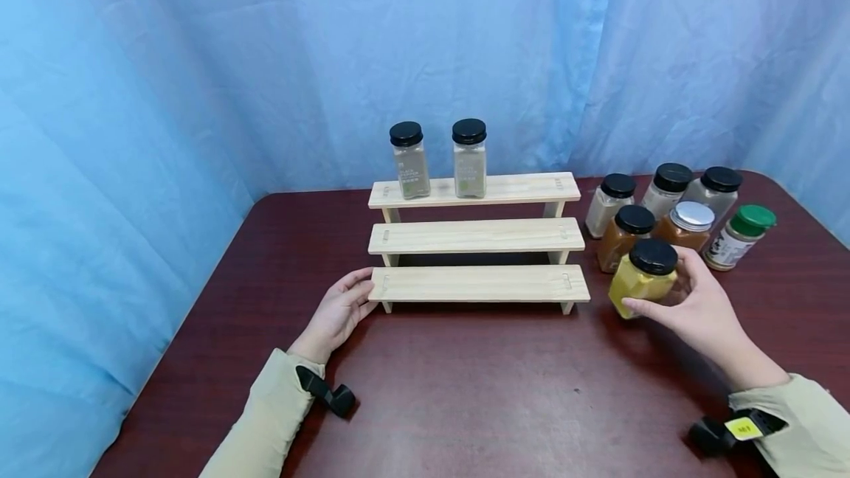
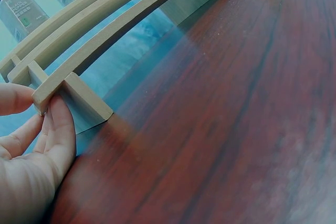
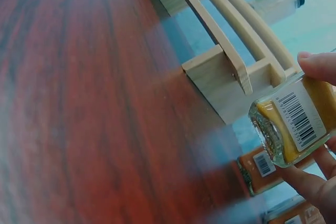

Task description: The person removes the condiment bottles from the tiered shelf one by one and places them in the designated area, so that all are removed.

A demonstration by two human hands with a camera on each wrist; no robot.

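A three-tier wooden rack (image 1: 478, 285) stands on the table. My left hand (image 1: 337, 316) pinches the left end of its lowest shelf between thumb and fingers, as the left wrist view shows closely. In my right hand (image 1: 704, 308) is a glass spice jar of yellow powder (image 1: 639, 285) with a black lid, gripped between thumb and fingers and slightly tilted. The right wrist view shows a barcode label (image 3: 298, 114) on this jar. Two black-lidded pepper jars, one to the left (image 1: 413, 164) and one to the right (image 1: 470, 164), stand on the top shelf.
Right of the rack several jars stand close together: an orange-brown one with a black lid (image 1: 616, 248), one with a silver lid (image 1: 687, 223), a green-lidded shaker (image 1: 736, 242) and paler black-lidded ones (image 1: 606, 209). Blue curtains (image 1: 425, 43) hang behind the dark red table (image 1: 478, 389).
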